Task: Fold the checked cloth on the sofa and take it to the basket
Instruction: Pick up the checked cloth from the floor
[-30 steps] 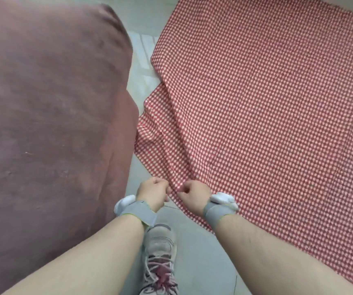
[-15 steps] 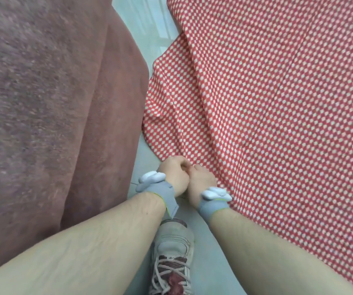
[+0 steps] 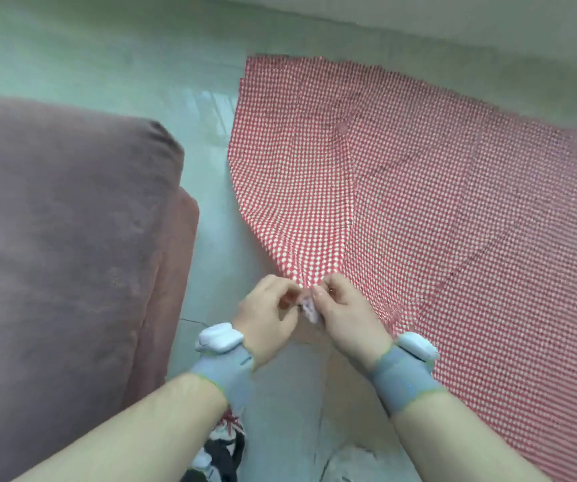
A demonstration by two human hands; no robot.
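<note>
The red-and-white checked cloth [image 3: 419, 210] lies spread over the pale floor, stretching from centre to the right edge, with a raised fold running up from its near corner. My left hand [image 3: 269, 314] and my right hand [image 3: 344, 313] meet at that near corner, and each pinches the cloth there, fingers curled. Both wrists wear grey bands with white devices. No basket is in view.
A mauve sofa [image 3: 64, 259] fills the left side, its arm edge close to my left forearm. A strip of glossy tiled floor [image 3: 210, 210] runs between sofa and cloth. My shoe [image 3: 221, 447] stands below my hands. A pale wall base [image 3: 419, 15] runs along the top.
My hands have lifted the pinched corner up and toward me, raising a fold in the cloth. The view has tilted up, showing more floor and the far cloth edge.
</note>
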